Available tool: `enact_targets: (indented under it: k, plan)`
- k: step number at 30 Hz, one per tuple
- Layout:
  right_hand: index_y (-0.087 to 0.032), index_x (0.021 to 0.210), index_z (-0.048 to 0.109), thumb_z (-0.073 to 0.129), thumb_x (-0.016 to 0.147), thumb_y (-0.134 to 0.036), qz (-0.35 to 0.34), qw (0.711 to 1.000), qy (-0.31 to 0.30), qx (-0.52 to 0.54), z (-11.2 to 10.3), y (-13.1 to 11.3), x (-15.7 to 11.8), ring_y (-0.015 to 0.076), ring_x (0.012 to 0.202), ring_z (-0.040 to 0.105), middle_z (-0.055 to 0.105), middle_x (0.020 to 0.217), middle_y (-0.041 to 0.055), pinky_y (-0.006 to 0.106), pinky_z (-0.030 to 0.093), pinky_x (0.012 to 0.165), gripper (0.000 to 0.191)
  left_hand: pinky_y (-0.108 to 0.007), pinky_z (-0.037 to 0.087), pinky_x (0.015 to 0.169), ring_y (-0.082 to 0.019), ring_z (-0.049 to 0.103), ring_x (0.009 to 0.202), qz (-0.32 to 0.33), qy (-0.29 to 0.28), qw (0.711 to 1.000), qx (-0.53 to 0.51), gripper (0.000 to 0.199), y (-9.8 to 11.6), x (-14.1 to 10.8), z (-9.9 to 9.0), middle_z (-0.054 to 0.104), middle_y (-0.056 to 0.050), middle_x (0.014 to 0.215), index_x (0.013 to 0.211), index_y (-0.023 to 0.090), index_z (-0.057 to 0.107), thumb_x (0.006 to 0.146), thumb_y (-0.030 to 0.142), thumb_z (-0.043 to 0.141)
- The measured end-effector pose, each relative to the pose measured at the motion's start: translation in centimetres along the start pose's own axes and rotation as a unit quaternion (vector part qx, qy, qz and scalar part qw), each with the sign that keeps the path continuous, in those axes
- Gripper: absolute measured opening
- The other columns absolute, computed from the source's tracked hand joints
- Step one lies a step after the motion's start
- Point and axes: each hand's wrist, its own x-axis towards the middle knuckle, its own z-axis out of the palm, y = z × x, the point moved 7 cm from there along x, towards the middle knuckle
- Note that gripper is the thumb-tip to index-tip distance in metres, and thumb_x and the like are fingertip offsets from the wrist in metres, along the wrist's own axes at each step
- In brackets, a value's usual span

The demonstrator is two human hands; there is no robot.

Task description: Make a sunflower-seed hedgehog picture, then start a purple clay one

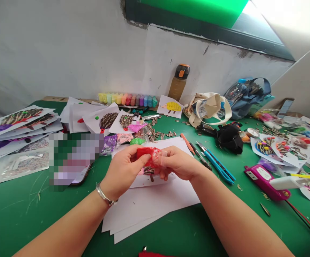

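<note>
Between the two hands, above the middle of the desk [23, 214], was a red clay packet [155, 155], raised a little over a seed-covered picture [148, 170]. The left hand [120, 169] had its grip closed on the opaque red end, with the thumb laid on top. The right hand [179, 163] pinched the clear, crumpled end; its grip was nearly closed, but I cannot tell how each finger stood behind the plastic. As I judge it, the step in hand was a handling of the packet with both hands, and any next move called for a light pinch, since the wrapping looked thin and loose.

The packet's long axis ran from left to right, across the person's view and nearly level, with its clear end pointing to the right hand.

Under the picture lay white paper sheets [141, 208]. Just behind them were a green clay packet [137, 141] and loose sunflower seeds [155, 135]. To the right lay a blue utility knife [219, 164], and farther out, a magenta glue gun [266, 182].
</note>
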Motion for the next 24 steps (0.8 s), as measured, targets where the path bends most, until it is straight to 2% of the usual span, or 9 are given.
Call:
enact_targets:
  k: [4,9,17,24]
  plan:
    - [-0.013,0.067,0.066,0.079,0.072,-0.048,0.008,1.000,0.000,-0.009,-0.01,0.06,0.01,0.0098,0.048,0.061,0.067,0.062,0.0022,0.019,0.046,0.045,0.038,-0.024,0.053,0.063,-0.016,0.066,0.074,0.000,-0.012,1.000,0.004,0.020,-0.11,-0.06,0.24,0.075,-0.001,0.086,0.091,0.021,0.073,0.079,0.037,0.069]
    - [-0.013,0.071,0.067,0.078,0.073,-0.043,0.002,1.000,-0.002,-0.003,-0.04,-0.18,-0.01,0.0105,0.051,0.063,0.066,0.062,0.0020,0.020,0.048,0.049,0.032,-0.024,0.052,0.059,-0.016,0.065,0.071,-0.002,-0.004,1.000,0.027,0.020,-0.14,-0.05,0.01,0.074,-0.001,0.085,0.090,0.021,0.073,0.080,0.037,0.068]
    - [-0.014,0.071,0.066,0.068,0.068,-0.021,0.000,0.999,0.042,-0.018,-0.37,-0.37,0.05,0.0101,0.048,0.060,0.064,0.057,-0.0002,0.020,0.048,0.047,0.008,-0.024,0.050,0.056,-0.015,0.063,0.066,0.005,0.002,0.999,0.052,0.020,-0.12,-0.07,0.07,0.073,0.000,0.081,0.088,0.021,0.073,0.081,0.038,0.065]
    - [-0.015,0.071,0.067,0.068,0.070,-0.028,0.022,0.999,0.036,-0.028,-0.77,-0.56,-0.25,0.0120,0.050,0.061,0.066,0.059,0.0021,0.022,0.049,0.046,0.014,-0.025,0.050,0.058,-0.017,0.065,0.070,-0.012,0.022,0.998,0.053,0.022,-0.27,-0.10,-0.15,0.075,-0.001,0.082,0.088,0.022,0.074,0.078,0.040,0.066]
